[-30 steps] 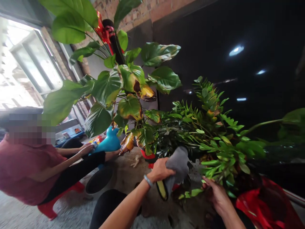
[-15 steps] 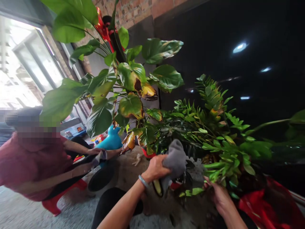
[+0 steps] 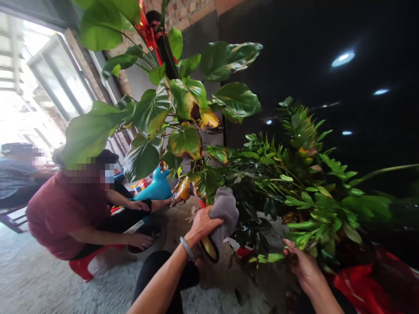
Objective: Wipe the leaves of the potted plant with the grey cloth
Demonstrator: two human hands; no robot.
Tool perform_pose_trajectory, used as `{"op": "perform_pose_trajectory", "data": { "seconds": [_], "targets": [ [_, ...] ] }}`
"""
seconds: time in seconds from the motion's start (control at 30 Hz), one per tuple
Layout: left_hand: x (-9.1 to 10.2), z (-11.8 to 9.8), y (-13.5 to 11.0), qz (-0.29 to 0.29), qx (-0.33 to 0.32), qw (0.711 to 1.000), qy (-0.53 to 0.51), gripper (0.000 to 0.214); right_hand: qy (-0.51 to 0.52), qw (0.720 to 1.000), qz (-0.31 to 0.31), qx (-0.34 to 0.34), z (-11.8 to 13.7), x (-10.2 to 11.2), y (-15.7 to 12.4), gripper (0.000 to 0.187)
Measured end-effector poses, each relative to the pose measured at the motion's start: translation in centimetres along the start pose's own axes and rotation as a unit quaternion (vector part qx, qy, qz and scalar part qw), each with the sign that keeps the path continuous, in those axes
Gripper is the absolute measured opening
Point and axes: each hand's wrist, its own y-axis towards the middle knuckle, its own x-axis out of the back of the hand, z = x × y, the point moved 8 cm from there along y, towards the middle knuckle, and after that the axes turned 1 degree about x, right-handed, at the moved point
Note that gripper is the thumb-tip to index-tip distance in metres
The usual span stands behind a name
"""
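My left hand [image 3: 203, 229], with a bracelet on the wrist, is closed around a bunched grey cloth [image 3: 225, 209]. The cloth stands out past my knuckles, in front of dark foliage. At the lower right, my right hand [image 3: 304, 266] has its fingers curled at a low leafy stem [image 3: 268, 258], whose light green leaves show left of the fingertips. The exact grip is partly hidden. The stem lies beside a bushy green plant [image 3: 310, 209] with glossy small leaves. Above my left hand rises a tall broad-leaved plant [image 3: 185, 141] with some yellow and brown leaves.
A person in a dark red shirt [image 3: 62, 213] sits on a red stool [image 3: 81, 266] at the left, another person [image 3: 19, 168] behind. A blue plastic object [image 3: 157, 187] stands beyond. Red wrapping [image 3: 356, 279] lies at right, against a glossy black wall [image 3: 301, 52].
My left hand and the cloth have moved slightly left. My right hand stays at the stem. The seated person has leaned over, one hand now lower near the foot. The view has shifted left.
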Motion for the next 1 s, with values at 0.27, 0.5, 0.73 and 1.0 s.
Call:
{"op": "perform_pose_trajectory", "data": {
  "seconds": [0.27, 0.5, 0.73, 1.0],
  "targets": [
    [2.5, 1.0, -2.3, -0.017, -0.027, 0.999, -0.036, 0.033, -0.006, 1.000, 0.010, 0.000, -0.4, 0.5, 0.4, 0.043],
    [0.2, -0.9, 0.5, -0.036, -0.016, 0.997, 0.060, 0.041, -0.008, 1.000, 0.010, -0.001, -0.8, 0.1, 0.6, 0.045],
    [-1.2, 2.7, -4.1, 0.066, 0.014, 0.997, 0.023, 0.027, -0.050, 0.999, 0.004, 0.006, -0.2, 1.2, 0.6, 0.039],
    [3.2, -1.0, -0.1, -0.154, -0.021, 0.987, -0.049, 0.041, -0.010, 1.000, 0.014, 0.003, -0.1, -0.2, 0.0, 0.044]
  ]
}}
